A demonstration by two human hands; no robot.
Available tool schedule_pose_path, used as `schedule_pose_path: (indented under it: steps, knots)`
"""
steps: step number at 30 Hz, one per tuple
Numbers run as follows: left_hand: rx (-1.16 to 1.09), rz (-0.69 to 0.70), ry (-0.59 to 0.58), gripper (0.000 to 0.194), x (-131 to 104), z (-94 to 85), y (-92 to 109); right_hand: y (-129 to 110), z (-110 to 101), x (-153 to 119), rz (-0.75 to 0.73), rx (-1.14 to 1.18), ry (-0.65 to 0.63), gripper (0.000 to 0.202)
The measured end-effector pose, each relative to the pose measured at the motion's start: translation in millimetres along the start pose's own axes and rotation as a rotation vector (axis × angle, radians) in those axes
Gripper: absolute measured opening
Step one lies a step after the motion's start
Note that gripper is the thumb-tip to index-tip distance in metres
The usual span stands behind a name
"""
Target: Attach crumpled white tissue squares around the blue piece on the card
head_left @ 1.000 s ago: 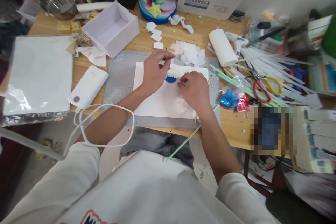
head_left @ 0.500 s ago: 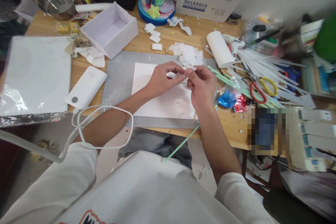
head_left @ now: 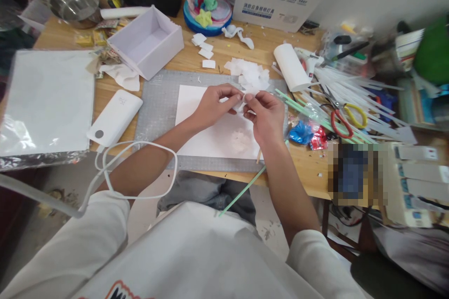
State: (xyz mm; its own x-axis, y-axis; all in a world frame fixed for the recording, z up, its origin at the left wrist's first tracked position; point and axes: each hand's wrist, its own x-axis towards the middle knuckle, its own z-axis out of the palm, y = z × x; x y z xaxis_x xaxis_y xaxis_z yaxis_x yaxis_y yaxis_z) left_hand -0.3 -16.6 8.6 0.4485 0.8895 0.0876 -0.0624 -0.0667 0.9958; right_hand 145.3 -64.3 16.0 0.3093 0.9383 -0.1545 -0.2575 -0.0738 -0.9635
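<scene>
My left hand [head_left: 222,103] and my right hand [head_left: 265,114] meet above a white sheet [head_left: 210,142] on a grey cutting mat [head_left: 154,112]. Between the fingertips of both is a small thin white piece of paper [head_left: 249,93], pinched from either side and partly covered by the fingers. Just beyond the hands lies a loose pile of white paper pieces [head_left: 250,72]. A pale round patch [head_left: 240,140] shows on the sheet below them. By my right wrist a green stick [head_left: 242,191] slants over the table edge.
A white power bank [head_left: 115,117] with a looping cable lies left, near an open lilac box [head_left: 147,44]. To the right are a white roll [head_left: 291,67], scissors [head_left: 342,121], white strips [head_left: 358,96] and a blue packet [head_left: 300,132]. Small paper squares [head_left: 208,63] sit behind the mat.
My right hand has shifted slightly left, bringing both hands' fingertips together on the white piece of paper. The whole view has shifted a little.
</scene>
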Motion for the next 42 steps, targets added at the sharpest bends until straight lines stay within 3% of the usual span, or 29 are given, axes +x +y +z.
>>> schedule_pose_path:
  steps: [26,42]
  knots:
    - [-0.021,-0.014,-0.009,0.025,-0.1,-1.3,2.1,2.6,-0.7,0.8,-0.039,-0.031,0.010,0.020]
    - [0.002,-0.016,-0.005,0.029,-1.8,-0.5,2.9,0.4,0.6,0.5,-0.045,-0.101,0.048,0.031]
